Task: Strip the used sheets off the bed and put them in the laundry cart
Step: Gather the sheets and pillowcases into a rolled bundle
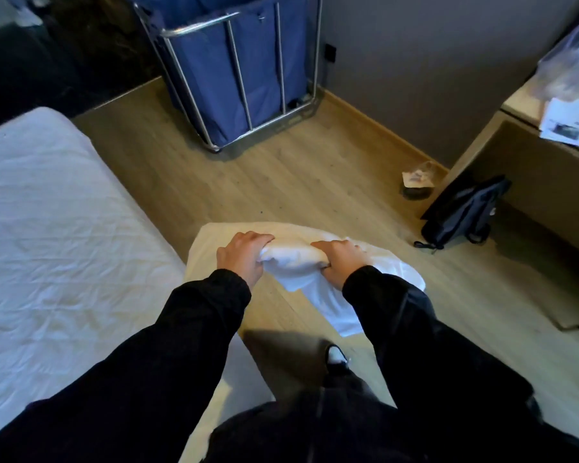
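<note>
Both hands hold a white pillow (pixel 214 242) with a bunched white pillowcase (pixel 298 262) in front of me, above the wooden floor. My left hand (pixel 243 253) grips the gathered cloth at its left end. My right hand (pixel 340 259) grips it at the right end, and loose cloth hangs down below it. The bed (pixel 47 228) lies to the left, covered by a wrinkled white sheet. The laundry cart (pixel 234 71), a blue bag in a metal frame, stands ahead by the grey wall.
A dark bag (pixel 462 212) leans against a wooden desk (pixel 542 175) on the right. Papers (pixel 569 125) lie on the desk top. A small crumpled wrapper (pixel 418 178) sits on the floor near the skirting. Open floor lies between me and the cart.
</note>
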`<state>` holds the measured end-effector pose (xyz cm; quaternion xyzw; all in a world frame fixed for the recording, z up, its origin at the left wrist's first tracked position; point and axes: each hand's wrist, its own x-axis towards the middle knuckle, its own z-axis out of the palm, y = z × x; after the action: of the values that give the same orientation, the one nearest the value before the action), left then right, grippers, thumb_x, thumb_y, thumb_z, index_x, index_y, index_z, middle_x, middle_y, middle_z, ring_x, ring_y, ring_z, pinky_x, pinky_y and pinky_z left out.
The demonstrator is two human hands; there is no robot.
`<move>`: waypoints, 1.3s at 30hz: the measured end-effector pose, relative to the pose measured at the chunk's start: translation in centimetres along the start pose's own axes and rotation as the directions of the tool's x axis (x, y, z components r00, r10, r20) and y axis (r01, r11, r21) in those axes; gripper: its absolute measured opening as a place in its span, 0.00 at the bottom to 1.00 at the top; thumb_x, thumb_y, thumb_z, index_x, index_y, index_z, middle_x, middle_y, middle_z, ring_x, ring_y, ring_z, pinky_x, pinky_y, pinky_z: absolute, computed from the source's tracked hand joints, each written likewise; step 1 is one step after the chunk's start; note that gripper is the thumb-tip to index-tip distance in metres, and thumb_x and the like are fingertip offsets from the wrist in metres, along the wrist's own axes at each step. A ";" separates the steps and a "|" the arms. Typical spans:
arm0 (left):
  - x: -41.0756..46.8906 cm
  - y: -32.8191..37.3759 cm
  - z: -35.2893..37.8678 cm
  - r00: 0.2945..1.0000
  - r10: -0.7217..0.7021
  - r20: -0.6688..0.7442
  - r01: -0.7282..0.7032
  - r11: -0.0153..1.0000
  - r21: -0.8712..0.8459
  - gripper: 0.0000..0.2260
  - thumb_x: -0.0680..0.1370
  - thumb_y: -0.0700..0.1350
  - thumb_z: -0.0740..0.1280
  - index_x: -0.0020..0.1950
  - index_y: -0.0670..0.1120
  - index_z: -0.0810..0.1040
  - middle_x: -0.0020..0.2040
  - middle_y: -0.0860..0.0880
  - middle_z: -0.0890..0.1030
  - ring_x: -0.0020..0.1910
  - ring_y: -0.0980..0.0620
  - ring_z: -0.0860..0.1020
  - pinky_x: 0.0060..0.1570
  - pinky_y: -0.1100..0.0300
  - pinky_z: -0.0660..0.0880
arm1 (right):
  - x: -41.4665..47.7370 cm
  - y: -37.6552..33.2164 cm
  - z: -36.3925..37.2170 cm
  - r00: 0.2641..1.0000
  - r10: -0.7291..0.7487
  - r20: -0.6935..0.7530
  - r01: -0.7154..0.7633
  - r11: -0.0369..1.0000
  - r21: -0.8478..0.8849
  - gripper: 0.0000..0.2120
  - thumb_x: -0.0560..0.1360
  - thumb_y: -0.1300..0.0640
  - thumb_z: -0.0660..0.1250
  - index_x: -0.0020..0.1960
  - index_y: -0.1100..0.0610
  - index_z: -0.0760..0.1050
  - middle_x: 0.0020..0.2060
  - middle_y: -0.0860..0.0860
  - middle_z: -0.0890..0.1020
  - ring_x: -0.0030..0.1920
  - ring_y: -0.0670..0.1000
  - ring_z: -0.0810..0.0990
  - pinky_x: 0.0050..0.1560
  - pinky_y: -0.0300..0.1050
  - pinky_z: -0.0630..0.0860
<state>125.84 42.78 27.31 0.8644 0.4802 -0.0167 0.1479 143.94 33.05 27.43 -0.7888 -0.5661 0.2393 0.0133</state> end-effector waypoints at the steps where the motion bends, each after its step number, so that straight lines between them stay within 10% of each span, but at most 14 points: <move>1: 1.0 0.3 -0.4 0.999 -0.035 -0.008 0.035 0.999 -0.002 0.25 0.77 0.35 0.61 0.70 0.57 0.68 0.67 0.54 0.72 0.66 0.49 0.67 0.51 0.50 0.68 | 1.5 0.4 -0.9 0.999 -0.032 0.005 0.032 0.999 -0.008 0.26 0.76 0.59 0.57 0.72 0.44 0.65 0.65 0.52 0.75 0.62 0.58 0.74 0.55 0.50 0.72; 15: 15.5 -6.8 -4.7 0.914 -0.386 -0.123 0.375 0.921 -0.107 0.23 0.74 0.38 0.64 0.68 0.53 0.73 0.63 0.50 0.74 0.64 0.46 0.69 0.51 0.47 0.72 | 25.2 -4.5 -8.7 0.884 -0.443 0.150 0.456 0.888 -0.063 0.23 0.78 0.56 0.61 0.72 0.44 0.66 0.63 0.52 0.75 0.61 0.58 0.74 0.51 0.48 0.71; 39: 51.3 -34.1 -21.0 0.732 -0.646 -0.216 0.613 0.763 -0.206 0.24 0.76 0.38 0.61 0.70 0.54 0.70 0.67 0.50 0.71 0.66 0.47 0.66 0.49 0.53 0.65 | 72.7 -30.7 -21.0 0.689 -0.695 0.204 0.722 0.681 -0.121 0.19 0.76 0.53 0.65 0.67 0.43 0.71 0.58 0.53 0.79 0.57 0.59 0.77 0.54 0.52 0.75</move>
<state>122.59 107.73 30.47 0.6334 0.7604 0.0827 0.1176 142.74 114.64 28.61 -0.4857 -0.8472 0.2149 -0.0113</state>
